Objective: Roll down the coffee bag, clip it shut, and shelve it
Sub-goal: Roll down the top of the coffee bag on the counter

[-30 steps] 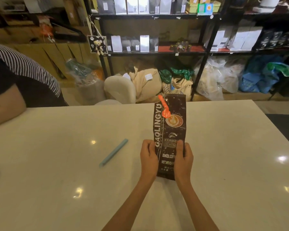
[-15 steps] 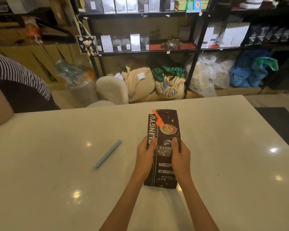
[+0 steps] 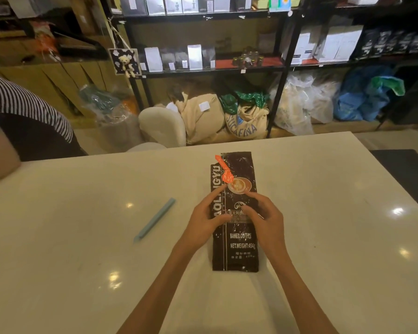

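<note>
A dark brown coffee bag [image 3: 239,247] lies flat on the white table [image 3: 82,273], its open top pointing away from me. An orange strip [image 3: 225,172] sticks to the bag's upper left corner. My left hand [image 3: 203,222] rests on the bag's left edge, index finger stretched toward the printed coffee cup. My right hand [image 3: 266,220] lies over the right side of the bag's middle, fingers loosely curled. A light blue clip stick [image 3: 155,219] lies on the table to the left of the bag, apart from both hands.
Black shelves [image 3: 203,69] with boxes and bags stand beyond the table. Sacks [image 3: 244,124] and plastic bags sit on the floor under them, next to a cream chair [image 3: 162,126]. A person in a striped top [image 3: 22,112] leans at the table's left edge.
The bag went from held upright to lying flat on the table. Both hands slid up from its lower sides to its middle and loosened their hold.
</note>
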Available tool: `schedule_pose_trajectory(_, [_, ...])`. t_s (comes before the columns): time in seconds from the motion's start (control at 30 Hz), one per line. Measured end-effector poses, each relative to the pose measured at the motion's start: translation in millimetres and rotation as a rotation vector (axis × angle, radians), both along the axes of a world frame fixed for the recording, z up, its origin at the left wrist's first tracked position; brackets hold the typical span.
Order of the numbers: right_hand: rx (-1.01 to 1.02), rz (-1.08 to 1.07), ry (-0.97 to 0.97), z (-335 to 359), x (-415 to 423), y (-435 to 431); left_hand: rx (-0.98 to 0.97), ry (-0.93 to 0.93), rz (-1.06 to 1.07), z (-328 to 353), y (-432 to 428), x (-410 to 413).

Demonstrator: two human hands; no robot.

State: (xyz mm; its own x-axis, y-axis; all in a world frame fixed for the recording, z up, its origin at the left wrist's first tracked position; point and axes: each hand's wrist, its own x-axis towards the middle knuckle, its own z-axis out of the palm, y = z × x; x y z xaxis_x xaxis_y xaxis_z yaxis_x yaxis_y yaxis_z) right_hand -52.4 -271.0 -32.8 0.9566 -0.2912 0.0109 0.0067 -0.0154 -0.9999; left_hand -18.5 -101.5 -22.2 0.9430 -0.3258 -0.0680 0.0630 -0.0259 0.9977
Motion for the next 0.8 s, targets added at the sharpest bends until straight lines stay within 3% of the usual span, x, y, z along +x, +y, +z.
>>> schedule_pose_trajectory(0.17, [0.047,0.067,0.089,-5,-4,-3,0.076,0.023,-0.065,-3,-1,0])
schedule_pose_trajectory(0.3, [0.048,-0.045,0.088,-4,-8,-1,0.071,0.061,0.047,-10,-6,3])
schedule_pose_trajectory(0.7, [-0.27,-0.242,-0.028,15,2,0,0.391,-0.143,0.302,8,-22,12])
schedule_pose_trajectory(0.8, [-0.399,-0.259,-0.057,23,4,-7,0.397,-0.188,0.307,14,-15,18])
